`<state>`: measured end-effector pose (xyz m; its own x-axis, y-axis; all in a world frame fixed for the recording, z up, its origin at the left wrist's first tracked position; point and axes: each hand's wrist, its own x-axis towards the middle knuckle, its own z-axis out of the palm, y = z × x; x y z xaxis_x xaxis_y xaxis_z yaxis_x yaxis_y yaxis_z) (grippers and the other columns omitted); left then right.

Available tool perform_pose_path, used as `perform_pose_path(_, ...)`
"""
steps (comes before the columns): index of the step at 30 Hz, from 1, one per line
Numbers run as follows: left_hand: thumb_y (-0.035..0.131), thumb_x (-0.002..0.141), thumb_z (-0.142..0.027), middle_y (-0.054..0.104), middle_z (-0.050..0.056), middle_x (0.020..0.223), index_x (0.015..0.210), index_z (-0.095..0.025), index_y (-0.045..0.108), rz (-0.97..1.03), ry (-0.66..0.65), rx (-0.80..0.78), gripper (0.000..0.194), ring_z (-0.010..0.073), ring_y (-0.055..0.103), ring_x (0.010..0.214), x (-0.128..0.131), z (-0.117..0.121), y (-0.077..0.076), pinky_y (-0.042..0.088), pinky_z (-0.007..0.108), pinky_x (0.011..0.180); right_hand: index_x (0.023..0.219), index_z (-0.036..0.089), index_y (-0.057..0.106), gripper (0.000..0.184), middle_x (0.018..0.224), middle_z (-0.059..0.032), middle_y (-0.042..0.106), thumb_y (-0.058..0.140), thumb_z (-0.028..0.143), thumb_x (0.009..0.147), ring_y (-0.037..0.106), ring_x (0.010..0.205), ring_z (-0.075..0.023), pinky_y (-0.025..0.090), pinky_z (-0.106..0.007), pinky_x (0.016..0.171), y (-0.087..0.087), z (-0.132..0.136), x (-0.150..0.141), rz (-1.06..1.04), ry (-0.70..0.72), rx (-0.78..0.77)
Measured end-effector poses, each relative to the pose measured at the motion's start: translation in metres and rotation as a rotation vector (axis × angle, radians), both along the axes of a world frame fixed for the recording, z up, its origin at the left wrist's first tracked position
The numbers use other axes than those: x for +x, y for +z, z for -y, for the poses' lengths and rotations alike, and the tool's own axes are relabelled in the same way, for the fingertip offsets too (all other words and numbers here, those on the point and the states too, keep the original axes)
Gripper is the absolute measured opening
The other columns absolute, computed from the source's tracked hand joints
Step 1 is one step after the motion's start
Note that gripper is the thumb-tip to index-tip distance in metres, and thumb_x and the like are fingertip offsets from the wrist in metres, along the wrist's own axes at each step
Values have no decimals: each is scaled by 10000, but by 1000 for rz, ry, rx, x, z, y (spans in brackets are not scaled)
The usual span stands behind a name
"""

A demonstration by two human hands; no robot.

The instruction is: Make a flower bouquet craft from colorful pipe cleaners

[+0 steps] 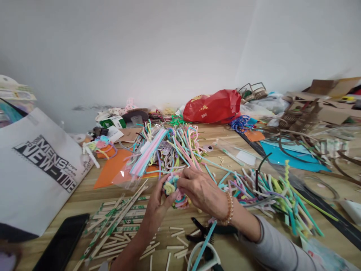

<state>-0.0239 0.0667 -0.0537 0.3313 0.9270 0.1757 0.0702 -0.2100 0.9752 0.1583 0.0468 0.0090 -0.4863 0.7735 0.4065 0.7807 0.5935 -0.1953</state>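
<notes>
Head view — your left hand (155, 210) and right hand (201, 192) clamp the pipe-cleaner flower (172, 188) together; a slack pinch could spring its loops.

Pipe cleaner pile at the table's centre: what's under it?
Under the pipe cleaner pile, an orange sheet and a clear plastic bag show at its left edge, on the wooden table. The rest beneath is covered and cannot be seen.
</notes>
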Motion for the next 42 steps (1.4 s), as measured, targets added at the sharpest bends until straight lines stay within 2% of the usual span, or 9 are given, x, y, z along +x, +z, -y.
perform_pose_path(8,617,856,-372,471,100,1436,1356,-214,420,36,-26,-53,560,285,416,1332,3,2,-1,346,434,1103,793,174,593,139,822,-32,554,531,157,917,510,775,-165,391,-270,687,0,1,-2,2,-14,-18)
perform_pose_path(12,603,860,-429,463,116,1437,1366,-209,407,62,-9,-37,585,284,439,1315,0,-3,-9,355,426,1097,1000,171,571,99,936,-52,590,535,236,935,557,849,-163,433,-269,747,8,2,8,-200,13,-67)
perform_pose_path(17,712,726,-533,418,145,1464,1429,-250,333,58,-29,-4,848,337,413,1328,-10,-11,-21,406,455,1058,1027,172,540,216,825,-16,617,541,367,934,584,717,-139,443,-249,676,16,-4,34,-372,-72,-172)
perform_pose_path(22,835,600,-424,418,133,1471,1452,-260,305,33,-31,-33,1016,351,392,1342,-8,-6,-18,371,460,1089,966,173,562,317,823,-13,651,634,459,848,602,727,-147,444,-249,679,2,-16,52,-344,-55,-381)
perform_pose_path(27,878,526,-296,443,116,1465,1444,-281,333,7,1,-58,1067,349,413,1329,-6,-5,-21,357,445,1099,927,174,586,364,787,-5,661,717,464,750,598,692,-152,412,-227,613,-23,-22,49,-263,-1,-633)
perform_pose_path(30,871,548,-252,402,115,1493,1448,-285,333,-56,-16,-24,1049,339,396,1343,-12,-11,-27,295,461,1131,918,168,602,252,774,-6,655,691,355,775,583,670,-147,391,-222,590,-34,-19,43,-265,-8,-632)
perform_pose_path(34,859,574,-242,389,135,1497,1447,-260,341,-23,-27,-8,1015,344,380,1353,-16,-15,-32,286,476,1132,878,156,624,152,751,-11,625,615,299,827,548,669,-144,380,-231,604,-35,-15,40,-281,-5,-606)
perform_pose_path(37,852,586,-238,413,143,1481,1442,-256,349,44,-41,-33,993,341,410,1334,-14,-16,-34,337,465,1107,913,161,656,163,765,-10,624,622,293,823,545,680,-142,393,-228,621,-31,-12,42,-292,30,-630)
perform_pose_path(42,840,602,-217,487,149,1418,1423,-252,376,88,-64,-10,944,330,479,1281,-14,-20,-34,415,439,1055,925,155,690,287,697,9,589,669,412,797,519,620,-124,391,-207,555,-27,-9,45,-311,94,-714)
